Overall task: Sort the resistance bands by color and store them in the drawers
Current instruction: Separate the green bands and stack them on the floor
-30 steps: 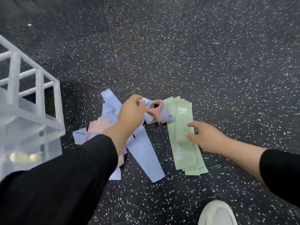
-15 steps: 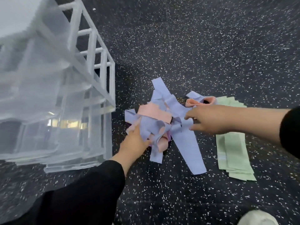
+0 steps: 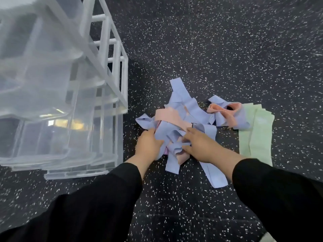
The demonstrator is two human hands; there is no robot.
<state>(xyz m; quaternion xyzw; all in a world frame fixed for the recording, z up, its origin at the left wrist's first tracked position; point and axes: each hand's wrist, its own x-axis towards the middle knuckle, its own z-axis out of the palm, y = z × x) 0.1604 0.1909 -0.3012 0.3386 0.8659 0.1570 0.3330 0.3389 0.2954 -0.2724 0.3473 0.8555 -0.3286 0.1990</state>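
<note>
Lavender and pink, tangled together: the pile of resistance bands (image 3: pixel 176 126) lay on the black speckled floor (image 3: pixel 227 49), just right of the clear plastic drawers (image 3: pixel 57 105) in their white frame (image 3: pixel 115 67). Both hands down in the near edge of that pile. Left hand (image 3: pixel 148 145) curled into the tangle from the left side, fingers closed around a fold of lavender band (image 3: pixel 163 131). Right hand (image 3: pixel 201 145) pressed in from the right, fingers bent over bunched lavender cloth at the pile's middle; hard to say whether truly pinched or only pushed against it, so the grip there cannot be told for certain. Pink band (image 3: pixel 167 115) draped across the top of the heap. Second small knot of pink and lavender (image 3: pixel 225 110) lay beyond, touching the stack of green bands (image 3: pixel 255 135), which sat flat and squared on the floor to the right, apart from both hands. One long lavender strip (image 3: pixel 215 173) trailed toward the camera, passing under the right wrist. Black sleeves (image 3: pixel 104 198) covered both forearms. Drawers blurred; contents unclear.
</note>
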